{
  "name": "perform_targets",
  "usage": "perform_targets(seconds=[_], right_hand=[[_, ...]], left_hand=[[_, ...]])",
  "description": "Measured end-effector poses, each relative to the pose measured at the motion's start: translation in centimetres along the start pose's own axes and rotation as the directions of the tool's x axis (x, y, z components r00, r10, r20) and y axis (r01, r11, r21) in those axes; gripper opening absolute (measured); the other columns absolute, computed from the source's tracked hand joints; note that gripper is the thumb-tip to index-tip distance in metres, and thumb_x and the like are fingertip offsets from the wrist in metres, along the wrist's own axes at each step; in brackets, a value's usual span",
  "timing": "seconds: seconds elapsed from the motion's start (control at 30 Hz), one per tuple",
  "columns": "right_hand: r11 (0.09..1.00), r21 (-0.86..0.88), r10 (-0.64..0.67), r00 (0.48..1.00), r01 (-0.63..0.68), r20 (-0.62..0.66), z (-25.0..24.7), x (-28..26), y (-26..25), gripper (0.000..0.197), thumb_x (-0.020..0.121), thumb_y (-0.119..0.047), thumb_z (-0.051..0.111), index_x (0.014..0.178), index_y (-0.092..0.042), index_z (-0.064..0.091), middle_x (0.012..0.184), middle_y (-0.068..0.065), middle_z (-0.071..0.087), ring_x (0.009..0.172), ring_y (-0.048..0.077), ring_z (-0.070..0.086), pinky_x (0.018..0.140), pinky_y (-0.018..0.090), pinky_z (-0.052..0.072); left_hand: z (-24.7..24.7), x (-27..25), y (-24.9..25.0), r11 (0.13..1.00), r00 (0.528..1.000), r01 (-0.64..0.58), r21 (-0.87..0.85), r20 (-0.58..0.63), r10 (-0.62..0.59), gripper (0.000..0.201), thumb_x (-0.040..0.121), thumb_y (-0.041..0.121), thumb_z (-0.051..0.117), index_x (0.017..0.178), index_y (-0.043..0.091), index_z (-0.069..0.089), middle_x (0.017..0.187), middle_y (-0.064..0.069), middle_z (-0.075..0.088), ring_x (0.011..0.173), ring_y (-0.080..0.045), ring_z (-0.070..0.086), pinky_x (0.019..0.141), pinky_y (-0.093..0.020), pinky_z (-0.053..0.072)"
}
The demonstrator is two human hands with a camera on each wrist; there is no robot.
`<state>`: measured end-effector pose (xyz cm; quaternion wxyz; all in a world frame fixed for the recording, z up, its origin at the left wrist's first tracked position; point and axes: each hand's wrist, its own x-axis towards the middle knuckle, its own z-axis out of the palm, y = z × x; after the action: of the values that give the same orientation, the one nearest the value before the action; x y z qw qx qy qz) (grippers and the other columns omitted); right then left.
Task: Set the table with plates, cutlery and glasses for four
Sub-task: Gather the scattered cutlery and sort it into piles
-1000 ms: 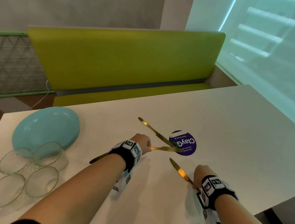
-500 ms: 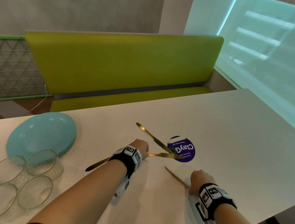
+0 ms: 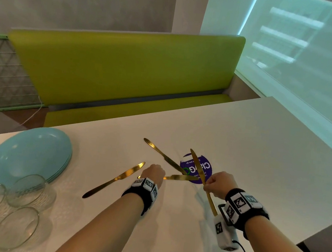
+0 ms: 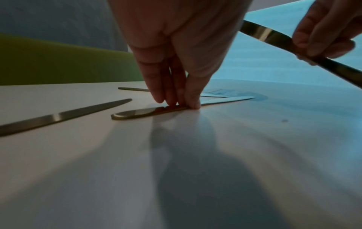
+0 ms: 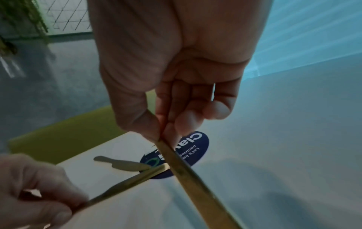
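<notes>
Several gold knives are on the white table [image 3: 258, 153]. My right hand [image 3: 219, 184] pinches one knife [image 3: 197, 166] between thumb and fingers [image 5: 149, 127], raised off the table with its blade over a purple sticker [image 3: 205, 167]. My left hand [image 3: 154, 172] pinches the handle of a second knife [image 3: 179, 177] that lies flat on the table, fingertips [image 4: 176, 103] on it. A third knife [image 3: 115, 179] lies to the left of that hand, a fourth [image 3: 164, 157] lies beyond it. A stack of teal plates [image 3: 27, 154] and several glasses [image 3: 23, 190] stand at the left.
A green bench [image 3: 125, 73] runs along the far side of the table. A frosted window wall [image 3: 304, 67] is to the right. The table's near right edge [image 3: 311, 234] is close to my right forearm.
My right hand has lifted its knife off the table and swung the blade up over the sticker. My left hand stays on its knife.
</notes>
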<state>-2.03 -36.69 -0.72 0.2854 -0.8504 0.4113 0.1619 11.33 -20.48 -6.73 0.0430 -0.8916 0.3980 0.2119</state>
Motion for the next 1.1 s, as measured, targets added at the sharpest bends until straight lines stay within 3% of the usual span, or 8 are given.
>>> perform_targets(seconds=[0.2,0.43,0.57,0.63,0.7,0.83,0.97,1.1], right_hand=[[0.996,0.086,-0.001,1.0,0.0,0.012,0.0,1.1,-1.0,0.01,0.08,-0.022,0.07,0.076,-0.012,0.069,0.075,0.0,0.067,0.058,0.007,0.056,0.051,0.013,0.044],[0.998,0.049,-0.028,0.999,0.027,0.033,0.1,1.0,-3.2,0.014,0.08,-0.023,0.068,0.066,-0.02,0.066,0.074,-0.002,0.068,0.061,0.007,0.059,0.056,0.015,0.047],[0.997,0.07,-0.044,0.998,0.041,0.04,0.2,0.3,-4.4,0.017,0.083,-0.025,0.065,0.067,-0.019,0.066,0.064,-0.005,0.063,0.057,0.005,0.056,0.053,0.015,0.042],[0.993,0.114,-0.041,0.998,0.036,0.043,0.5,0.0,-5.2,0.018,0.083,-0.025,0.064,0.069,-0.017,0.068,0.064,-0.002,0.064,0.056,0.007,0.055,0.054,0.018,0.044],[0.983,0.18,-0.04,0.998,0.03,0.053,0.9,-0.3,-6.0,0.018,0.083,-0.023,0.065,0.066,-0.017,0.068,0.067,0.001,0.067,0.057,0.01,0.055,0.057,0.021,0.046],[0.918,0.395,-0.048,0.987,-0.016,0.153,2.2,-1.2,-8.8,0.011,0.085,-0.015,0.064,0.076,-0.011,0.068,0.079,0.002,0.07,0.06,0.014,0.055,0.055,0.022,0.044],[0.859,0.51,-0.106,0.961,-0.04,0.255,3.6,-2.7,-12.2,0.01,0.089,-0.013,0.06,0.083,-0.007,0.066,0.079,0.004,0.068,0.059,0.012,0.05,0.055,0.022,0.041],[0.826,0.564,-0.172,0.952,-0.002,0.254,5.1,-3.6,-14.7,0.014,0.089,-0.009,0.058,0.078,-0.009,0.067,0.08,0.006,0.067,0.058,0.012,0.05,0.055,0.022,0.041]], left_hand=[[-0.7,-0.1,0.5,0.998,0.995,-0.028,0.064,0.101,0.021,0.029,0.095,0.008,0.044,0.117,0.005,0.063,0.122,-0.011,0.06,0.113,-0.026,0.059,0.094,-0.031,0.049],[-0.1,-1.4,0.2,0.996,0.997,-0.082,-0.02,0.008,0.082,0.027,0.093,0.01,0.047,0.117,0.003,0.055,0.122,-0.014,0.055,0.115,-0.029,0.053,0.093,-0.035,0.045],[-0.3,-2.3,-0.8,0.963,1.0,-0.002,-0.27,-0.005,0.0,0.024,0.088,0.017,0.052,0.109,0.006,0.057,0.115,-0.011,0.058,0.104,-0.026,0.057,0.086,-0.031,0.046],[-0.6,-2.8,-1.7,0.857,0.996,0.084,-0.508,0.007,-0.093,0.008,0.085,0.018,0.056,0.09,0.012,0.057,0.093,-0.007,0.062,0.086,-0.021,0.057,0.072,-0.026,0.047],[-1.0,-3.3,-2.6,0.6,0.986,0.138,-0.788,0.051,-0.159,0.015,0.085,0.016,0.056,0.073,0.019,0.047,0.072,-0.002,0.058,0.068,-0.018,0.058,0.062,-0.025,0.05],[-2.6,-5.0,-4.0,0.177,0.982,0.145,-0.973,0.119,-0.149,0.017,0.093,0.006,0.047,0.078,0.014,0.045,0.073,-0.007,0.06,0.058,-0.015,0.059,0.057,-0.025,0.055],[-3.1,-6.1,-5.6,0.124,0.981,0.132,-0.983,0.111,-0.16,0.015,0.092,0.008,0.046,0.08,0.017,0.047,0.075,-0.006,0.063,0.062,-0.018,0.061,0.069,-0.032,0.057],[-3.4,-7.6,-7.1,0.229,0.975,0.155,-0.961,0.112,-0.19,0.003,0.089,0.018,0.051,0.086,0.018,0.05,0.085,-0.009,0.068,0.082,-0.03,0.069,0.083,-0.045,0.058]])
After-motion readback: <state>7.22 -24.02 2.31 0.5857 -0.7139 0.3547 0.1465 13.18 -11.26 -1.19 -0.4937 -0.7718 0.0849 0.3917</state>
